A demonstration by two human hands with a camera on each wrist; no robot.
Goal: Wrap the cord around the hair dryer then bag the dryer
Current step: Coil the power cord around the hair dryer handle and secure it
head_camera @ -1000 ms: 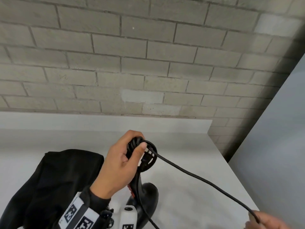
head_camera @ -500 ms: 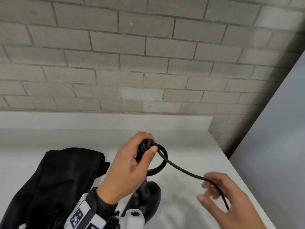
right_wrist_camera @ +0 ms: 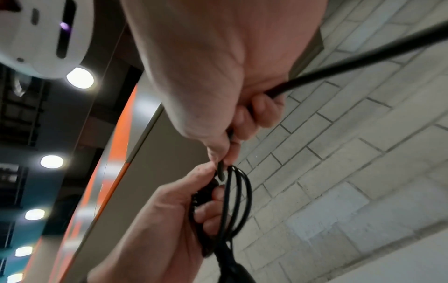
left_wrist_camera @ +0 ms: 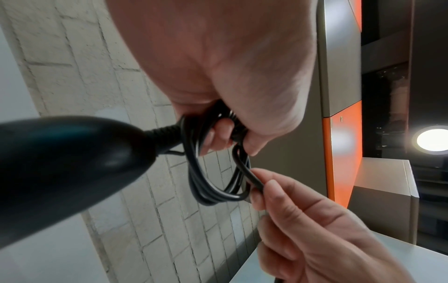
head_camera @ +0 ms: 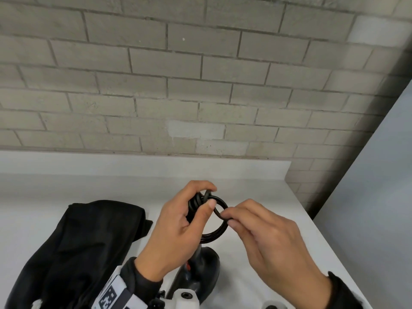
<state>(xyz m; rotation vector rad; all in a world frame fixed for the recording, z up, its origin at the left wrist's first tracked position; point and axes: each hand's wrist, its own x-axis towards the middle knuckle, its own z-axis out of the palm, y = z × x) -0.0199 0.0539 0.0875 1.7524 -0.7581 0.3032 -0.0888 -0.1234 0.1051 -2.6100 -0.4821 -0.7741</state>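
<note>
A black hair dryer (head_camera: 200, 270) hangs below my left hand (head_camera: 178, 224), mostly hidden by the hand and wrist. The left hand grips a bundle of black cord loops (head_camera: 219, 228) at the handle's end; the handle (left_wrist_camera: 60, 164) and its strain relief fill the left wrist view. My right hand (head_camera: 263, 233) pinches the cord (left_wrist_camera: 252, 178) between thumb and fingertips just right of the loops (right_wrist_camera: 237, 201). The free cord (right_wrist_camera: 339, 63) trails away past the right palm. A black cloth bag (head_camera: 84, 253) lies crumpled on the white counter (head_camera: 256, 190) at the left.
A grey brick wall (head_camera: 200, 74) rises behind the counter's raised back edge. A pale panel (head_camera: 374, 197) stands at the right, past the counter's right edge. Both hands are held above the counter's middle, right of the bag.
My right hand came up from the lower right to the loops, bringing the cord with it. The stretched-out cord is now another loop beside my left hand. The left hand stayed in place.
</note>
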